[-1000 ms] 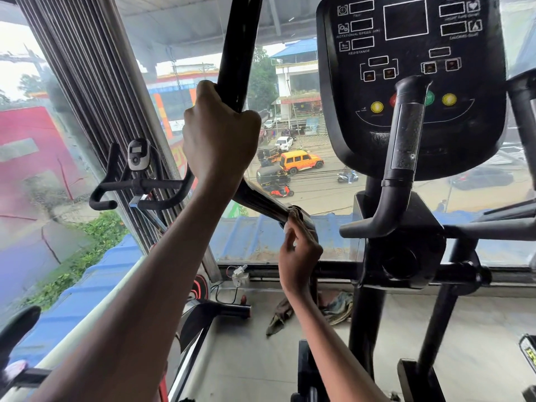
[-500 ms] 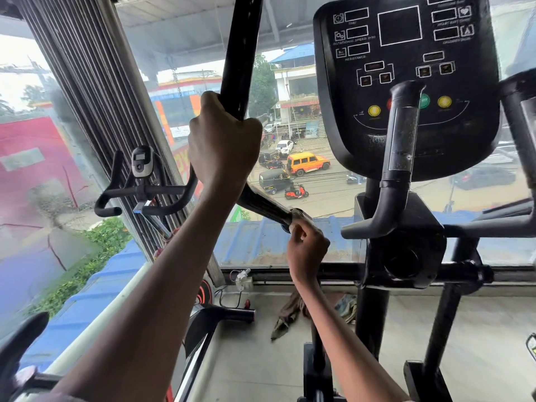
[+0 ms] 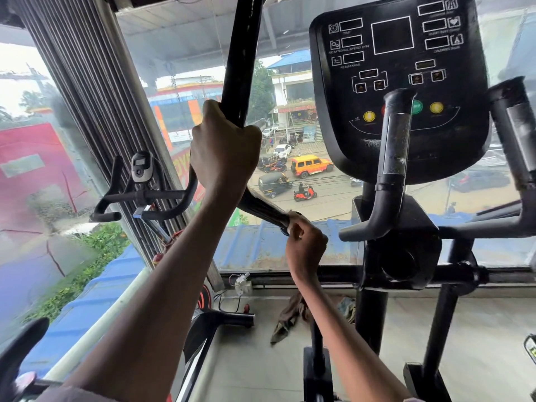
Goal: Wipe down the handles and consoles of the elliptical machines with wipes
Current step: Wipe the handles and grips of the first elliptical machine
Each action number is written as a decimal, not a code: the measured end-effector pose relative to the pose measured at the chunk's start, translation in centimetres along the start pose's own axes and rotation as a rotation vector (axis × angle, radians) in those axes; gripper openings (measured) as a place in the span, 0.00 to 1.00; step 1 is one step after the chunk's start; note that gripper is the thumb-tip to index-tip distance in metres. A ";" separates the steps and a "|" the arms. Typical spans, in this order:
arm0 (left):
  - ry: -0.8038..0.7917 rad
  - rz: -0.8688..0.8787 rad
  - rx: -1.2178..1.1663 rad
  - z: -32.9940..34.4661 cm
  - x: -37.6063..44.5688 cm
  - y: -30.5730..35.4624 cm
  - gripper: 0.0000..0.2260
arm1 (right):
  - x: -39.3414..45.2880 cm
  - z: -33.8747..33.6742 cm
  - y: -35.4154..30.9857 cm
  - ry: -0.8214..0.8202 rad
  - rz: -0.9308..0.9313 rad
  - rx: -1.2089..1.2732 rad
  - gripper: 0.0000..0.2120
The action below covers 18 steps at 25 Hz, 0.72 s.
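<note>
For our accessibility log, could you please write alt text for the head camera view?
The left hand grips an elliptical's long black handle while the right hand holds a wipe around it lower down. The console stands to the right, before a street-facing window.

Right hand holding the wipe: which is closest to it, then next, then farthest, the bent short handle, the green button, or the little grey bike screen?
From the right hand:
1. Bent short handle, just right.
2. Green button, upper right on the console.
3. Little grey bike screen, far left by the window.

Black gym gear, mostly matt

Console (image 3: 397, 82) matt black plastic; long handle (image 3: 240, 62) glossy black; short grip (image 3: 396, 146) scuffed, with a dull metal plate.
</note>
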State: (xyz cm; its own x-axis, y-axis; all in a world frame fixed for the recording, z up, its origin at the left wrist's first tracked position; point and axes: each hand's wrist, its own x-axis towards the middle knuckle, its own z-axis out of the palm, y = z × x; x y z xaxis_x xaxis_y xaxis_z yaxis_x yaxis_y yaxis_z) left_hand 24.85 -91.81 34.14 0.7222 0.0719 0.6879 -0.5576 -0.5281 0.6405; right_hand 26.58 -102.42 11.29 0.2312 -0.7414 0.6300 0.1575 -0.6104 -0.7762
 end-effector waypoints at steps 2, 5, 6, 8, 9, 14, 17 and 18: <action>0.002 0.002 0.003 0.0 -0.1 0.0 0.15 | 0.2 -0.2 -1.8 -0.022 -0.015 -0.032 0.14; 0.000 0.008 0.000 0.1 -0.1 -0.2 0.14 | -2.2 -1.5 -3.9 -0.015 -0.167 0.073 0.15; 0.003 0.005 -0.002 0.1 -0.1 -0.2 0.14 | -2.8 -1.8 -3.6 -0.028 -0.205 0.081 0.15; 0.001 0.003 -0.001 0.1 -0.1 -0.2 0.14 | -2.5 -1.8 -1.8 -0.058 -0.181 0.057 0.14; -0.001 0.006 -0.004 0.0 -0.1 -0.1 0.15 | -1.7 -1.5 -0.8 -0.068 -0.134 0.034 0.12; -0.001 0.001 -0.004 0.0 -0.2 0.0 0.14 | -0.4 -1.4 -3.9 -0.044 -0.054 0.006 0.12; -0.001 -0.001 0.006 0.1 -0.2 -0.2 0.13 | -2.7 -2.4 -6.0 -0.009 -0.211 0.091 0.15; 0.000 -0.002 0.010 0.1 -0.1 -0.2 0.13 | -3.2 -2.4 -5.6 -0.009 -0.235 0.084 0.16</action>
State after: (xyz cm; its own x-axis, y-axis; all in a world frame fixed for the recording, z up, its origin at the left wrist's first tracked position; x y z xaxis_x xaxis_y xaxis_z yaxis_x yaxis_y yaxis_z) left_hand 24.91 -91.80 33.93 0.7234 0.0734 0.6865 -0.5517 -0.5364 0.6386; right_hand 22.61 -97.31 13.70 0.1876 -0.5790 0.7935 0.2868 -0.7403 -0.6080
